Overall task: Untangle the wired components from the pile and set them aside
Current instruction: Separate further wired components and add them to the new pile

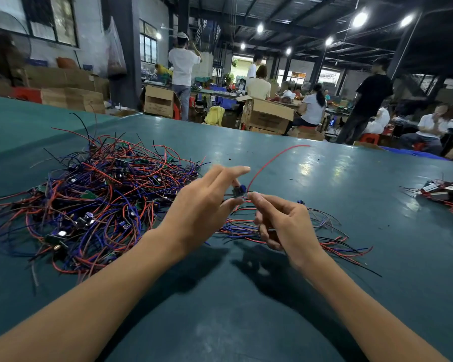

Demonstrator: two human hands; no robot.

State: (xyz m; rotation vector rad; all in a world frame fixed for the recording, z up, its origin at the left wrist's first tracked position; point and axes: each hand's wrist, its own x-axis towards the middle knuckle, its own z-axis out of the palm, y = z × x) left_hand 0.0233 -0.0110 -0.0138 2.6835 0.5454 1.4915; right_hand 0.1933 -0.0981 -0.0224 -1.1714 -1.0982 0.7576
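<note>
A big tangled pile of red, blue and black wires with small green boards lies on the left of the green table. My left hand pinches a small wired component above the table, its index finger stretched out. My right hand pinches the wires right beside that component, the other fingers curled. A red wire arcs up and to the right from the component. Under my right hand lies a flatter row of sorted wired components.
Another small heap of wired parts sits at the table's right edge. Tiny black bits dot the tabletop near the middle. Beyond the far edge stand cardboard boxes and several people at other benches.
</note>
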